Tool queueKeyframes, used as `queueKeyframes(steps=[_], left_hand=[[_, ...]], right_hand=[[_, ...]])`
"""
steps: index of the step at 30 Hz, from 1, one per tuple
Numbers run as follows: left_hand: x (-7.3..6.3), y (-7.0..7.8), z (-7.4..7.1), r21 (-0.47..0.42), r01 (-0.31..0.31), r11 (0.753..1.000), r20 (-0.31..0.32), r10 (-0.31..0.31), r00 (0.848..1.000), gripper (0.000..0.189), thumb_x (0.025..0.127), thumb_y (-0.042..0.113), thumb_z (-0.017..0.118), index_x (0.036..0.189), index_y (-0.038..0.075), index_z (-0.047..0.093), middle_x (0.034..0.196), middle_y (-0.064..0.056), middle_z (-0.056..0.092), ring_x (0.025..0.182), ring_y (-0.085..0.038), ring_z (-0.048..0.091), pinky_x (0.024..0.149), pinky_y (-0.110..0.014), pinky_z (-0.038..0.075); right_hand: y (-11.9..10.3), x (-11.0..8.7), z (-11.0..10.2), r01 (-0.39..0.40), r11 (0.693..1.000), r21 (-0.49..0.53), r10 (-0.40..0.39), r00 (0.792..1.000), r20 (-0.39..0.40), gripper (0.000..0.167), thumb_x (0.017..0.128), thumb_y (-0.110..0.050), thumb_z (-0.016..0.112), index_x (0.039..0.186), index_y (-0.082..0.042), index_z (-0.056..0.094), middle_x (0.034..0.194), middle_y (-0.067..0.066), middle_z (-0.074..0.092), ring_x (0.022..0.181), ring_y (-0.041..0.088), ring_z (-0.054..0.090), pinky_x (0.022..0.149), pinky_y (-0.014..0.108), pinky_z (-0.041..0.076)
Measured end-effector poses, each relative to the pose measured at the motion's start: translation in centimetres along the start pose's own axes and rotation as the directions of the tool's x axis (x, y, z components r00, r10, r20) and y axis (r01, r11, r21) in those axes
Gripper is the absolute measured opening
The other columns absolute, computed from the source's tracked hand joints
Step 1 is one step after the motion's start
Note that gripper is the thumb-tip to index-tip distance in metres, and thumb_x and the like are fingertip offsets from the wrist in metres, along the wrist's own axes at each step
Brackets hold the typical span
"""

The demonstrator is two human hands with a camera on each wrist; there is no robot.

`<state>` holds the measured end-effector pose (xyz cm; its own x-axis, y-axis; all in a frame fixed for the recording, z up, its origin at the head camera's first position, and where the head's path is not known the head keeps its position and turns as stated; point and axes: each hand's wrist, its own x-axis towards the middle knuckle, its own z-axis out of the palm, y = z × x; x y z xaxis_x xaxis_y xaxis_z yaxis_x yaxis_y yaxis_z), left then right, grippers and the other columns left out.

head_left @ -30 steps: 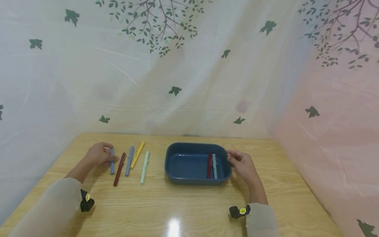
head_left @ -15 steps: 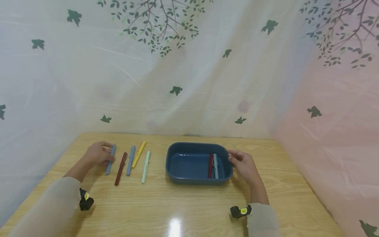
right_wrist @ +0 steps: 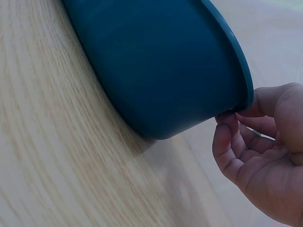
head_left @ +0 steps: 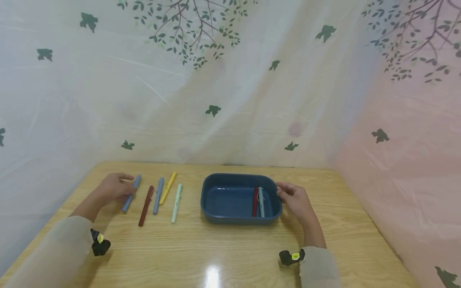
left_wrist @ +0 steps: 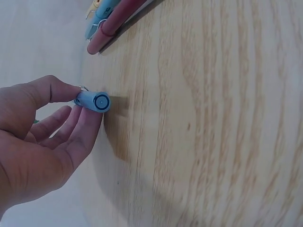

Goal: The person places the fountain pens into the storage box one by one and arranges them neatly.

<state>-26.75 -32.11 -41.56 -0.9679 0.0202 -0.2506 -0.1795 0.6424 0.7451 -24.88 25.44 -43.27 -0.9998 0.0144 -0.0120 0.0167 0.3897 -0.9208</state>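
Observation:
At the table's left, my left hand (head_left: 114, 189) pinches a blue pen (head_left: 127, 203) between thumb and fingers. The pen (left_wrist: 93, 101) points its round end at the left wrist camera. My right hand (head_left: 293, 199) grips the right end of a dark blue rectangular box (head_left: 230, 220). In the right wrist view the thumb lies at the box's rim (right_wrist: 242, 71), with curled fingers under it. Inside the box, at its right side, a dark red pen (head_left: 255, 202) and a light blue pen (head_left: 261, 203) lie side by side.
Between the left hand and the box lie a dark red pen (head_left: 145, 206), another blue pen (head_left: 158, 196), a yellow pen (head_left: 167, 189) and a pale green pen (head_left: 176, 204). The wooden table (head_left: 173, 252) meets a patterned curtain (head_left: 230, 132) at the back.
The pen in my left hand has swung from nearly upright in view to a slant, its near end moving left. The left hand has shifted slightly left. My right hand stays at the box.

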Motion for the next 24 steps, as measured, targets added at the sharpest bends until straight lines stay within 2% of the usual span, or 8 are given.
queueKeyframes(steps=[6, 11, 14, 24], left_hand=[[0.0, 0.3, -0.1, -0.027, -0.012, 1.0, 0.013, 0.013, 1.0, 0.065, 0.094, 0.011, 0.063, 0.145, -0.02, 0.036, 0.13, -0.04, 0.054, 0.098, -0.029, 0.07, 0.085, -0.044, 0.062], [0.1, 0.4, -0.3, -0.061, -0.021, 0.998, 0.027, 0.023, 0.999, 0.062, 0.097, 0.012, 0.057, 0.146, -0.02, 0.035, 0.136, -0.042, 0.05, 0.115, -0.046, 0.063, 0.092, -0.048, 0.059], [0.1, 0.5, -0.4, -0.088, -0.031, 0.996, 0.034, 0.034, 0.999, 0.059, 0.1, 0.011, 0.053, 0.147, -0.02, 0.033, 0.14, -0.042, 0.046, 0.122, -0.052, 0.056, 0.095, -0.047, 0.058], [0.3, 1.5, -0.4, -0.155, -0.066, 0.986, 0.054, 0.075, 0.996, 0.056, 0.108, 0.012, 0.048, 0.149, -0.02, 0.028, 0.144, -0.042, 0.04, 0.129, -0.051, 0.05, 0.098, -0.046, 0.057]], right_hand=[[0.2, 0.0, 0.0, 0.006, 1.0, 0.011, -0.005, 1.0, -0.011, 0.032, 0.106, -0.008, 0.055, 0.136, -0.002, 0.064, 0.119, 0.016, 0.066, 0.11, 0.024, 0.064, 0.088, 0.029, 0.06], [0.1, -0.1, 0.1, 0.001, 1.0, 0.018, -0.001, 1.0, -0.012, 0.032, 0.105, -0.008, 0.055, 0.136, -0.003, 0.064, 0.119, 0.016, 0.066, 0.111, 0.024, 0.064, 0.09, 0.03, 0.06], [0.1, -0.1, 0.1, -0.001, 1.0, 0.015, 0.002, 1.0, -0.01, 0.033, 0.106, -0.007, 0.054, 0.136, -0.003, 0.063, 0.12, 0.016, 0.065, 0.113, 0.025, 0.063, 0.091, 0.031, 0.059], [0.0, -0.2, 0.0, -0.003, 1.0, 0.008, 0.003, 1.0, -0.002, 0.033, 0.106, -0.007, 0.054, 0.137, -0.002, 0.063, 0.121, 0.016, 0.065, 0.113, 0.025, 0.063, 0.092, 0.031, 0.059]])
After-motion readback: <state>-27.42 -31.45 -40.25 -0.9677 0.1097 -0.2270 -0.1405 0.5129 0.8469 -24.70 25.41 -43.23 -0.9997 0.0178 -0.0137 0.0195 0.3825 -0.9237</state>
